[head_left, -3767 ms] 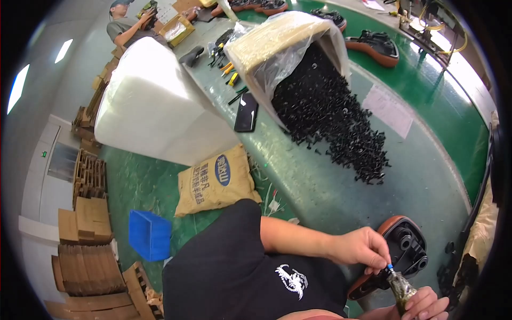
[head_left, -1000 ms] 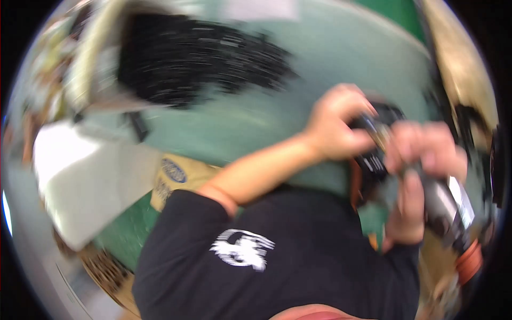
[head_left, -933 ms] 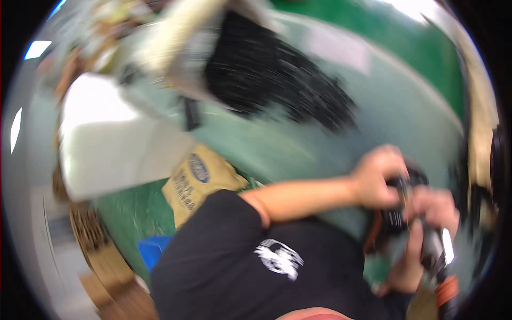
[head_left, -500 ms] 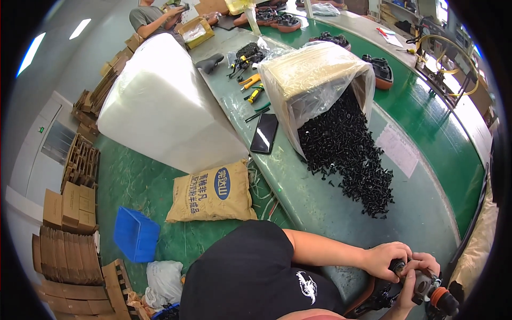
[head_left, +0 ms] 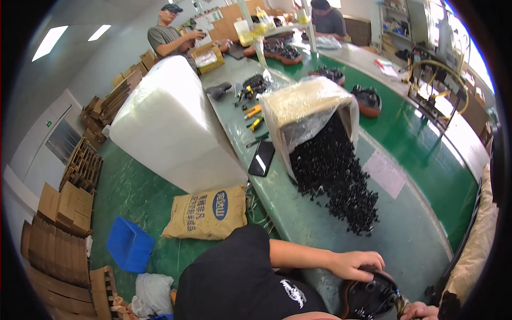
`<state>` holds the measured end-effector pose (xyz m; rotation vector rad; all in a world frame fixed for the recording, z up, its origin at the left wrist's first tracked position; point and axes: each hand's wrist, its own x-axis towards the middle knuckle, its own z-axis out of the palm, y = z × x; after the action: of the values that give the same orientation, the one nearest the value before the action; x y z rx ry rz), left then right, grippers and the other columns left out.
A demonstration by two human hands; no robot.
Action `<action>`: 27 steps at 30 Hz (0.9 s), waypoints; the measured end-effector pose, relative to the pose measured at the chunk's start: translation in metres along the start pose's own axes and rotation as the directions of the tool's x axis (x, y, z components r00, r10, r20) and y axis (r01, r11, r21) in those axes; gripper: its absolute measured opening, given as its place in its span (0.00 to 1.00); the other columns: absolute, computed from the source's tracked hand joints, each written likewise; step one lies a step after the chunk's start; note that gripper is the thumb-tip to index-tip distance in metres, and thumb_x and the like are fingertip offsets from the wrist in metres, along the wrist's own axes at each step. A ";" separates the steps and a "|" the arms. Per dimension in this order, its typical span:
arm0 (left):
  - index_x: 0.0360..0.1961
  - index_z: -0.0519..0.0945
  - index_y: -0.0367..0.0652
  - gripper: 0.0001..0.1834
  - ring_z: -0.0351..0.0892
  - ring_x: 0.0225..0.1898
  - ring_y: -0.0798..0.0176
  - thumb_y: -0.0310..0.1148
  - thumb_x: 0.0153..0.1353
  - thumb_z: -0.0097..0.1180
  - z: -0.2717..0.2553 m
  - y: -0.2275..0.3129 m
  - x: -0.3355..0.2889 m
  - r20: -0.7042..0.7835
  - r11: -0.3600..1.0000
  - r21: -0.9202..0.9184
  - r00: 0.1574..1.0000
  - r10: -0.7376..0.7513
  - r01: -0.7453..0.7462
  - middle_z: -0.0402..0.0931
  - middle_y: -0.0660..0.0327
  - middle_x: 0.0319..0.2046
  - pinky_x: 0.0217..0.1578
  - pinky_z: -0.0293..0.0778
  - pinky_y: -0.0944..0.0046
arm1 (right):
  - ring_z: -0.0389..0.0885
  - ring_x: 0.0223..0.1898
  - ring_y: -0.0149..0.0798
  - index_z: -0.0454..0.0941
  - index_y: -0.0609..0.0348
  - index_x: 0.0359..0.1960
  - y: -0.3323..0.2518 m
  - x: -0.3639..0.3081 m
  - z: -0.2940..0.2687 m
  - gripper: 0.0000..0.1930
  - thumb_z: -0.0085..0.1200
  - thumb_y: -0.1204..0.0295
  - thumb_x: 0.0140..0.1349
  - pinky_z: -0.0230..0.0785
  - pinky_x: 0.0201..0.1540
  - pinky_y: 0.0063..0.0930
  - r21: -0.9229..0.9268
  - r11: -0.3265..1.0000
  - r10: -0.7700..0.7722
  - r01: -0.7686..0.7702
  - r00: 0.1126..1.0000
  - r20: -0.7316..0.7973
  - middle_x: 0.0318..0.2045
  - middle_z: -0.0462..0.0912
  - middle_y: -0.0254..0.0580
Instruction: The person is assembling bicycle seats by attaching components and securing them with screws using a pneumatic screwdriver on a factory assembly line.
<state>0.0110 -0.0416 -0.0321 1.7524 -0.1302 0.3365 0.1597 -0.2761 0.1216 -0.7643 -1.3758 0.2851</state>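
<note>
My left hand (head_left: 354,265) lies on top of a round brown tray (head_left: 349,298) at the near edge of the green table (head_left: 421,138), fingers curled over its rim and the black parts (head_left: 373,293) inside. My right hand (head_left: 421,310) is only partly in view at the bottom edge, just right of the tray, closed on a small metal-tipped tool (head_left: 400,303). A heap of small black plastic parts (head_left: 336,181) spills toward me from a tipped clear bag (head_left: 306,109) in the middle of the table.
A black phone (head_left: 261,158) and hand tools (head_left: 253,114) lie left of the bag. A big white wrapped block (head_left: 170,128), yellow sack (head_left: 205,213), blue bin (head_left: 129,245) and cardboard stacks (head_left: 58,213) stand on the floor. Two people (head_left: 170,32) work at the far end.
The view has swung and steadied, now tilted up toward the far end of the table. My hands have dropped to the bottom edge and stay at the round tray.
</note>
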 end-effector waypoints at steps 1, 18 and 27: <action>0.56 0.76 0.38 0.24 0.75 0.63 0.43 0.36 0.61 0.68 -0.012 -0.004 0.001 -0.099 0.995 0.099 0.995 0.008 0.002 0.75 0.46 0.59 0.62 0.72 0.51 | 0.80 0.44 0.59 0.68 0.64 0.67 0.002 -0.006 -0.008 0.21 0.48 0.68 0.76 0.76 0.50 0.62 -0.003 1.000 -0.022 0.022 1.000 0.002 0.61 0.75 0.64; 0.42 0.81 0.41 0.06 0.84 0.39 0.61 0.23 0.66 0.63 -0.027 0.021 0.019 -0.271 0.989 -0.146 0.963 -0.010 -0.031 0.83 0.61 0.38 0.38 0.80 0.61 | 0.80 0.38 0.54 0.68 0.60 0.65 0.019 0.000 -0.011 0.21 0.44 0.63 0.76 0.75 0.44 0.59 0.122 0.992 -0.027 0.036 0.997 -0.073 0.54 0.76 0.60; 0.47 0.87 0.34 0.07 0.85 0.32 0.68 0.23 0.70 0.65 0.025 0.063 0.015 0.146 0.463 -0.840 0.940 -0.309 0.283 0.88 0.56 0.37 0.36 0.84 0.68 | 0.79 0.34 0.50 0.70 0.62 0.62 0.008 0.011 0.023 0.18 0.49 0.69 0.75 0.71 0.38 0.49 0.233 0.969 -0.034 0.080 0.980 -0.196 0.49 0.77 0.56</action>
<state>0.0118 -0.0774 0.0273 0.7263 0.0419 -0.0004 0.1420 -0.2560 0.1254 -0.5355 -1.1549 0.3177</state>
